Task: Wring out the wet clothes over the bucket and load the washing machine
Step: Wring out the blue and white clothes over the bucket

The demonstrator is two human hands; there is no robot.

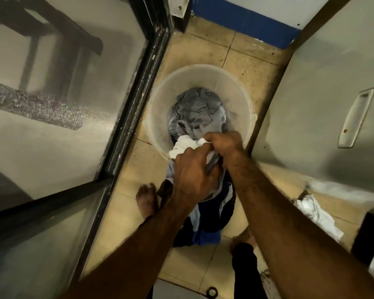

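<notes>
A tan tiled floor (205, 262) runs under me, stained dark near the far end. To my left stands a black-framed glass door (125, 117); a table (52, 37) shows dimly through its frosted pane. A blue wall strip (244, 20) crosses the far end. My bare foot (146, 200) rests on the tiles. A white rag (315, 214) lies on the floor at right.

A round white bucket (158, 104) sits on the floor with crumpled gray clothes (195, 111) inside. A white and blue cloth (186, 146) hangs over its near rim.
</notes>
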